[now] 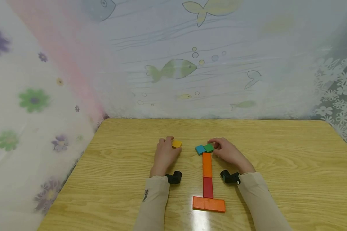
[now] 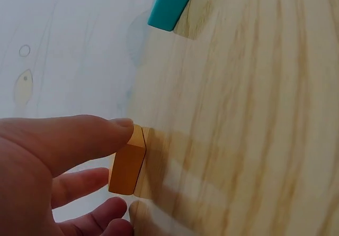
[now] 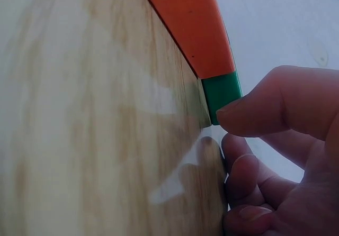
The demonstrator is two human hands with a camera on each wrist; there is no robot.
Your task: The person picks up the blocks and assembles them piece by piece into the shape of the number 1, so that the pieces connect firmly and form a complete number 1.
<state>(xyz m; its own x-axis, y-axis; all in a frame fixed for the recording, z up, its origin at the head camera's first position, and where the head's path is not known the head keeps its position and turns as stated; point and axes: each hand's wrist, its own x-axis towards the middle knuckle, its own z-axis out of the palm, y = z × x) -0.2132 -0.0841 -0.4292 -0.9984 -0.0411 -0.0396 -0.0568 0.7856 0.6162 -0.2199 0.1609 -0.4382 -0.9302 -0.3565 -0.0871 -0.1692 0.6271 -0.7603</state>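
Yellow block [image 1: 177, 143] pinched by left hand [image 1: 164, 154] | green block [image 1: 209, 148] pinched by right hand [image 1: 228, 153], against orange bar [image 1: 207, 165] end

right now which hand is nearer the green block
Right. The right hand touches the green block with its thumb; the left hand is off to the left, holding a yellow block.

Left hand [image 1: 164, 154]: palm down on the surface [image 1: 277, 154], fingers curled.
Right hand [image 1: 226, 151]: palm down, thumb and fingers pinched.
Forearms: sleeved, both resting on the surface.
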